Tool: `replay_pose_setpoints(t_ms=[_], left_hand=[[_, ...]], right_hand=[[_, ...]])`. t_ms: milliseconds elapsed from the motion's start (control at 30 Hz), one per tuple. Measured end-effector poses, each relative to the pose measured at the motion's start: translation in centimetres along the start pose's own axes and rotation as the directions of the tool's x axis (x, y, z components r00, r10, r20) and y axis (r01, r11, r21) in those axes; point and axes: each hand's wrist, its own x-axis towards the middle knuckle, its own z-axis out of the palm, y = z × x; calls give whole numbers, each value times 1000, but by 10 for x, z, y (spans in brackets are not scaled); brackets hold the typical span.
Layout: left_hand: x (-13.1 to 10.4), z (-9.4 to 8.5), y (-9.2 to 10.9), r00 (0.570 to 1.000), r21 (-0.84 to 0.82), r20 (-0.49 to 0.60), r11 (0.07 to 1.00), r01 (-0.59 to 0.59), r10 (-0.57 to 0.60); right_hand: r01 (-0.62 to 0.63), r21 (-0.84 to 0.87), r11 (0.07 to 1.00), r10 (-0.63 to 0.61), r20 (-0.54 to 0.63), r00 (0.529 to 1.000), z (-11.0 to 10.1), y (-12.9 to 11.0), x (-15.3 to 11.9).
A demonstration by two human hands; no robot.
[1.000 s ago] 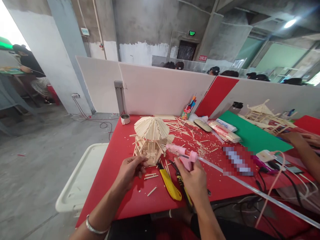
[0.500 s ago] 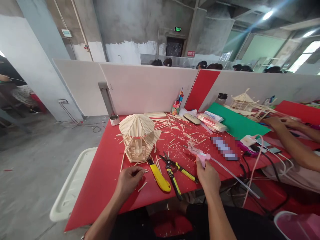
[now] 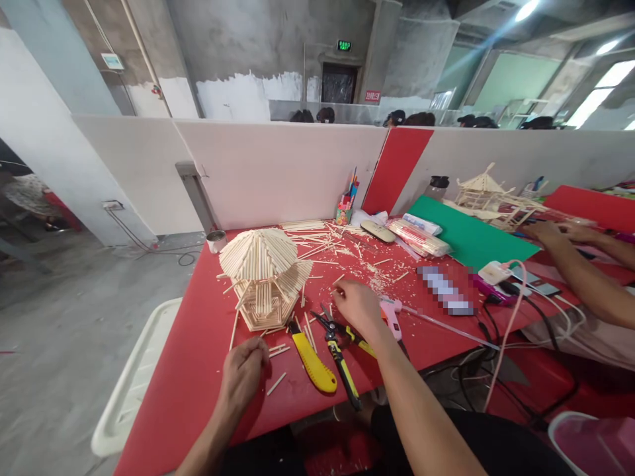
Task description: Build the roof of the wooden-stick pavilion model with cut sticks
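Observation:
Over the red table, my right hand (image 3: 361,309) has its fingers bent together, with a short wooden stick (image 3: 338,279) right by the fingertips. Whether they pinch a stick is hidden. My left hand (image 3: 244,370) is closed near the table's front, thumb against fingers; what it holds, if anything, does not show. Behind it stands a model pavilion (image 3: 265,277) of thin sticks with a pointed roof. A yellow utility knife (image 3: 313,360) and yellow-and-black pliers (image 3: 342,363) lie between the hands. Beyond my right wrist lies a pink glue gun (image 3: 393,318) with a clear glue stick (image 3: 446,325).
Loose sticks and shavings (image 3: 317,241) litter the back of the table. There are a pen cup (image 3: 343,213), a bag of sticks (image 3: 419,239), a green board (image 3: 476,238) and a tin (image 3: 216,241). Cables (image 3: 506,330) hang at right, near another person's arm (image 3: 580,271).
My right hand has let go of the glue gun, which now lies on the table, and moved left to the loose sticks. My left hand has drawn back slightly left. The view has shifted.

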Motion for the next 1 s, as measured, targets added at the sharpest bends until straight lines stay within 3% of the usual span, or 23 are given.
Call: replay_pose_setpoints(t_ms=[100,267,400,600,733,833,1000], left_hand=[[-4,-5,4,999,22,6,999,-34,34],[-7,-24,-1,970,254,-37,941,-225,242],[-5,-33,-7,941,321,-62,899,-296,332],[-6,-19,-4,924,308,-20,881,-359,383],[-13,-14,1,953,273,3,916,-294,304],[-19,-16,3,956,237,-41,933,-272,289],[-25,-13,6,962,122,-139,968,-218,234]], right_hand=[[128,-50,990,-124,80,989,7,-20,39],[213,-148,966,-184,185,965,21,-38,81],[259,-180,949,-213,242,947,24,-36,98],[259,-199,945,-211,233,949,9,-20,124],[239,-162,957,-200,228,953,-2,-20,127],[213,-91,973,-189,220,957,-10,-18,121],[129,88,988,-143,183,973,-36,10,91]])
